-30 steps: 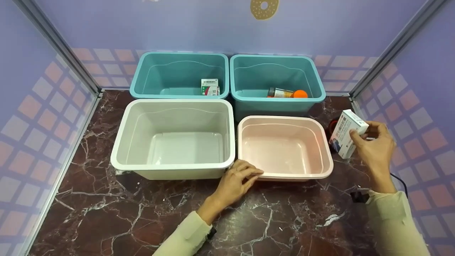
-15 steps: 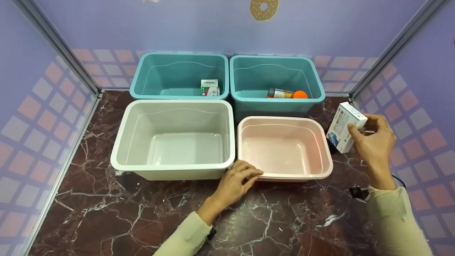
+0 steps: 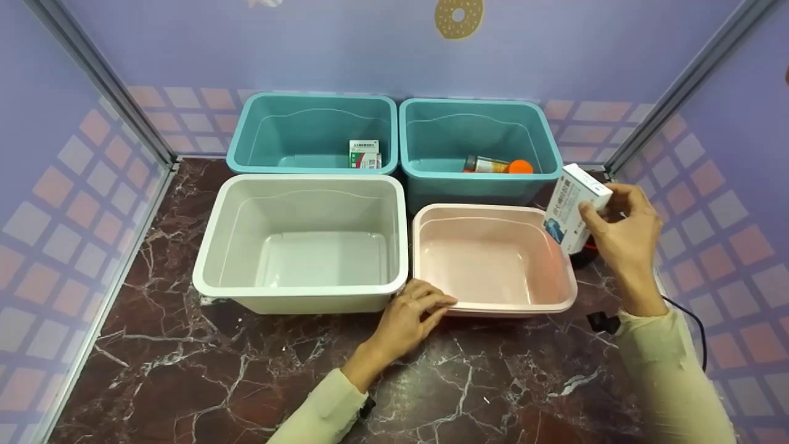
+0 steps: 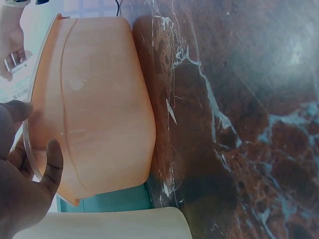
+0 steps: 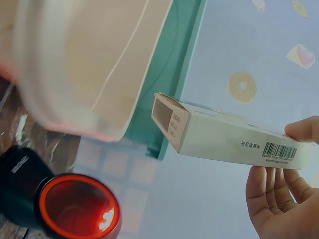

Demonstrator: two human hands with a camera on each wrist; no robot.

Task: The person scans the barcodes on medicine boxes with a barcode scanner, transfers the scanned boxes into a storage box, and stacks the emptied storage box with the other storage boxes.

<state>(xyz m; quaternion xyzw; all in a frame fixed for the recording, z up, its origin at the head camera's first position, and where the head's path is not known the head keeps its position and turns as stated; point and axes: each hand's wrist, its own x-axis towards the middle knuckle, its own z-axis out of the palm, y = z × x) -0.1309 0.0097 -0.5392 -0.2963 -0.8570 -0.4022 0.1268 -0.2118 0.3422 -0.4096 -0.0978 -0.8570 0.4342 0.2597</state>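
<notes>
My right hand holds a white medicine box tilted, above the right rim of the pink bin. Thumb and fingers pinch one end; a barcode shows on the box's narrow side in the right wrist view, where the thumb lies opposite the fingers. My left hand is at the pink bin's front left corner. In the left wrist view its fingers go over the rim, and one digit lies against the outer wall. The bin's inside shows no object.
A black device with a red-ringed round window stands right of the pink bin, partly behind the box. A white bin is at left. Behind, one teal bin holds medicine boxes; the other teal bin holds orange-capped bottles.
My right hand has lifted the medicine box and brought it leftward, from above the black device to over the pink bin's right edge. The left hand has stayed in place.
</notes>
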